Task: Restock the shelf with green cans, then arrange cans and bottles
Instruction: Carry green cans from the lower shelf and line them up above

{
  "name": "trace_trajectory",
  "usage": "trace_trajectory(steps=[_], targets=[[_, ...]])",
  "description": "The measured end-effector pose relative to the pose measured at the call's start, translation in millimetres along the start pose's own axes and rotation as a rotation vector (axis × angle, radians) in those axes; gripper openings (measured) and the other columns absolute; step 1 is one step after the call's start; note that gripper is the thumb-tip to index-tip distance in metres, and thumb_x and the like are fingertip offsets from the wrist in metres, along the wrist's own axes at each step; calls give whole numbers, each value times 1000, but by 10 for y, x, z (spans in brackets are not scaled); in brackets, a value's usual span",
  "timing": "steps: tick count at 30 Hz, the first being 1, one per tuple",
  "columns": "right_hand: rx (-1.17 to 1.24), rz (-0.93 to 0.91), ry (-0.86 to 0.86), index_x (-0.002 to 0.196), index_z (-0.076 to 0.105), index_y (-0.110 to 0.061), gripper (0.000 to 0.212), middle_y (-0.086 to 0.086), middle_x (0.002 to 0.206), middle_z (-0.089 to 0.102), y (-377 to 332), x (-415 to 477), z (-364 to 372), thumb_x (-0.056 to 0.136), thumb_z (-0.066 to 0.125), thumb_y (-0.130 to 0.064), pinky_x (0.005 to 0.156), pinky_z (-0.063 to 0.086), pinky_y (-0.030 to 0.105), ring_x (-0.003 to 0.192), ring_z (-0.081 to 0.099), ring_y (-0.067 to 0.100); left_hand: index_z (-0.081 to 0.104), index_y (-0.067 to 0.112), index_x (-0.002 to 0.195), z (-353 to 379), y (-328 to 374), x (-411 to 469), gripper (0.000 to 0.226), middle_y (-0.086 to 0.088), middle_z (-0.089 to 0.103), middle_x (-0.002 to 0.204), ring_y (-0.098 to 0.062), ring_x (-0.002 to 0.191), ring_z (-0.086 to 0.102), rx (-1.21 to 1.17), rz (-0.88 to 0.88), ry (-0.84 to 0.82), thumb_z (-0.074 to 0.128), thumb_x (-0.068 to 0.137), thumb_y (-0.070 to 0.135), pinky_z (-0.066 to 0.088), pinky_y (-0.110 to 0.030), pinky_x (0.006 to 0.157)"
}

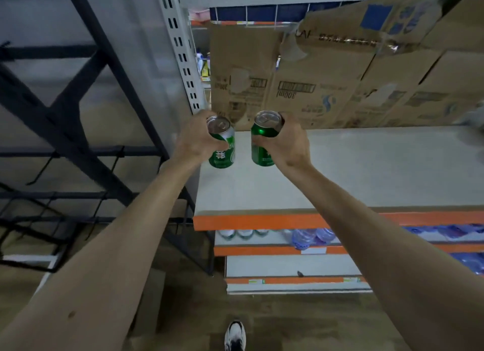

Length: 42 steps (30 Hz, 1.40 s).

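Cans, two green ones, are upright and side by side over the left part of a pale shelf (pixel 366 167), a small gap between them. I hold the left can (pixel 224 154) in the left hand (pixel 195 138) and the right can (pixel 262 151) in the right hand (pixel 288 143). The fingers (pixel 209 145) of each hand are curled tight around the upper half of its can, so the silver tops stay in view. I cannot tell if the can bottoms touch the shelf. Behind the cans, cardboard boxes (pixel 314 75) stand along the back of the shelf. An orange strip (pixel 262 221) runs on its front edge. On the lower shelf (pixel 275 242) I see can tops (pixel 243 234) and clear bottles (pixel 311 236). A dark metal rack (pixel 78 114) is at the left, and one shoe (pixel 235 336) is on the floor.
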State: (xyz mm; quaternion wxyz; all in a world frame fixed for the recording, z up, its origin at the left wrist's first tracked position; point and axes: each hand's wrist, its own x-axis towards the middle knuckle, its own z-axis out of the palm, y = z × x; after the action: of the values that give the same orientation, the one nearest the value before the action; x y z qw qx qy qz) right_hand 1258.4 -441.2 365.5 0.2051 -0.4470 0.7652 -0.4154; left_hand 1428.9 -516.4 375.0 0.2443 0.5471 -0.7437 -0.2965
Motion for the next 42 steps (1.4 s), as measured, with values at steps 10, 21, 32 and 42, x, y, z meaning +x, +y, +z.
trace_trajectory(steps=[10,21,32,42], targets=[[-5,-18,76,119,59,-21,65,-5,105,69,387,947,840,64,86,-44,74,55,31,93,63,15,63,8,119,454,-611,1195,63,-1,64,109,-16,98,60,39,90,26,88,62,11,42,-15,68],[16,-54,121,121,56,-21,63,-6,110,67,484,1097,1089,68,85,-39,77,51,29,96,62,14,64,16,118,570,-851,1242,65,-1,68,112,-19,104,64,44,105,35,89,58,20,54,-40,91],[55,-12,-79,127,40,-19,73,-4,120,56,736,1020,1091,68,83,-16,87,50,34,109,56,18,42,13,138,802,-1003,1099,91,8,57,123,-7,111,55,-291,-6,-27,88,61,3,48,-20,91],[-22,-6,16,121,46,-16,63,1,117,63,755,1070,1198,72,84,-27,83,53,37,105,60,23,41,12,142,759,-1036,1069,82,-5,57,136,-22,124,55,-241,-24,-30,83,71,6,47,-36,104]])
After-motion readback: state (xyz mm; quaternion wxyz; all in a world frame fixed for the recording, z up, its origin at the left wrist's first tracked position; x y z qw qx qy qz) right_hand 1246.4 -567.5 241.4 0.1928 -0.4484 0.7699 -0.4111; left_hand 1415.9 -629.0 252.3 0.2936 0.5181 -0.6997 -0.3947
